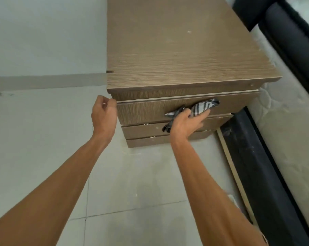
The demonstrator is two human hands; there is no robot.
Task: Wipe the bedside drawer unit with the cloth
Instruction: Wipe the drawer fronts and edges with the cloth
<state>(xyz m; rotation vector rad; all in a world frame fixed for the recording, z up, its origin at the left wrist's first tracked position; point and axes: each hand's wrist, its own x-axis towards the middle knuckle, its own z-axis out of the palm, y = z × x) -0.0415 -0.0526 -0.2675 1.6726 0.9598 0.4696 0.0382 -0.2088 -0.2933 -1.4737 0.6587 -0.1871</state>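
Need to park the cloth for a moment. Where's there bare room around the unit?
The drawer unit's top is bare edge to edge. The floor left of it is open too. It is crowded at the top drawer front, where the right hand presses the cloth, left hand beside.

Pale tiled floor (43,139), plain wall (43,32), dark bed frame (256,166) at right.

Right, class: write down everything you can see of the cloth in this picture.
The cloth is a small rag, white with dark grey stripes, soft and woven by its look. It is bunched and crumpled, not spread flat. The right hand presses it against the front of the top drawer of the brown drawer unit, fingers laid over its middle. One end pokes out past the fingertips to the right; a twisted dark tail hangs below the hand.
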